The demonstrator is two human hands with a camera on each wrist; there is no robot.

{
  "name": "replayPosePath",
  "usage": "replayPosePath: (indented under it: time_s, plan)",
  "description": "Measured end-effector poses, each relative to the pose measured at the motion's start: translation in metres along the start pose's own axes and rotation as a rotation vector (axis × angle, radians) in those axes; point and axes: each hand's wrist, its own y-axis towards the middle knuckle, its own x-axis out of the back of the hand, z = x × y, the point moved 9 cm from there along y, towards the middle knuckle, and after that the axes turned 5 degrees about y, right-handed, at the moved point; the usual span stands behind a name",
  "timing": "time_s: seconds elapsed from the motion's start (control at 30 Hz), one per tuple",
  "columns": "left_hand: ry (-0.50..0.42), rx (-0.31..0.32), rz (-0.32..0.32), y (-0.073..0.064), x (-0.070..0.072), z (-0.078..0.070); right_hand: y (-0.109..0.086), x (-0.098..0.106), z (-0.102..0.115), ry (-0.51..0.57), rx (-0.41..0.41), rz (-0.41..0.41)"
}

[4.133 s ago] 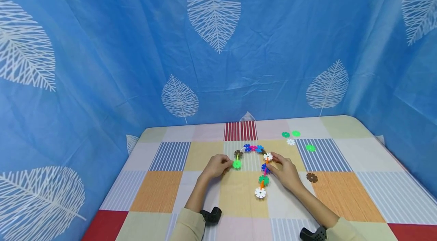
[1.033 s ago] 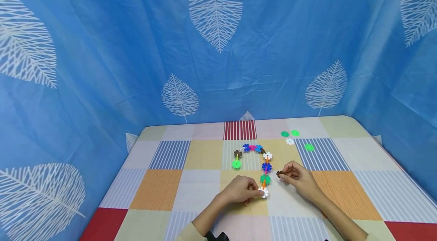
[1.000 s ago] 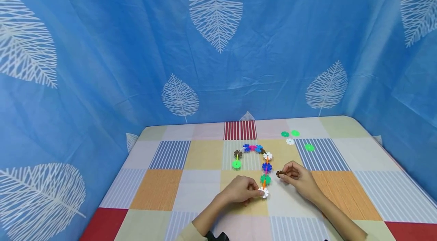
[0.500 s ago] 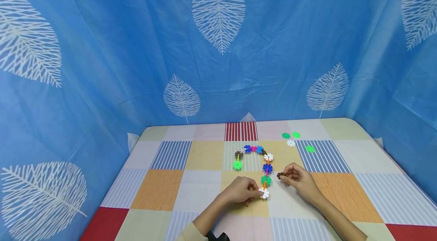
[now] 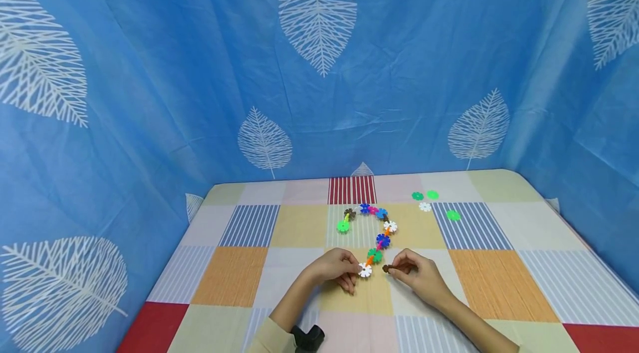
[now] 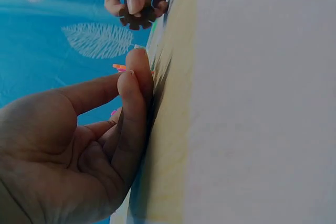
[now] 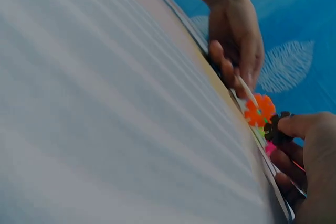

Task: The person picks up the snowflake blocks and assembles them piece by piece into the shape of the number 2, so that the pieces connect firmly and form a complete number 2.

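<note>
A curved chain of notched plastic discs lies on the cloth, with a blue disc (image 5: 383, 240), a green disc (image 5: 375, 255) and a light green disc (image 5: 343, 226) among its links. My left hand (image 5: 338, 267) pinches the white disc (image 5: 365, 270) at the chain's near end between thumb and fingers. An orange disc (image 7: 260, 110) joins on just behind it in the right wrist view. Close by on the right, my right hand (image 5: 418, 275) pinches a loose brown disc (image 6: 137, 18) by its edge, its notches showing. A small gap separates the brown disc from the white one.
Loose discs lie farther back on the right: a dark green disc (image 5: 417, 196), a light green disc (image 5: 432, 195), a white disc (image 5: 425, 207) and another green disc (image 5: 453, 215). A blue leaf-print curtain (image 5: 319, 120) surrounds the patchwork-covered table (image 5: 234, 275).
Since the earliest frame, the brown disc was picked up by my right hand. My left hand took the white end disc, then shifted it left, bending the chain. The right hand moved left with the brown disc.
</note>
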Motion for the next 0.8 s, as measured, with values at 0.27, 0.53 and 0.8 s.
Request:
replayPosePath:
  time_s: [0.27,0.53,0.8]
  plan:
    - [-0.097,0.002,0.029,0.003,-0.003,0.002,-0.001,-0.014,0.009,-0.073,0.060,-0.033]
    - [-0.162,-0.023,0.042,0.006,-0.006,0.002,0.001,-0.017,0.014,-0.188,0.190,-0.039]
    - [-0.149,-0.046,0.038,0.007,-0.008,0.000,0.004,-0.019,0.015,-0.167,0.194,-0.007]
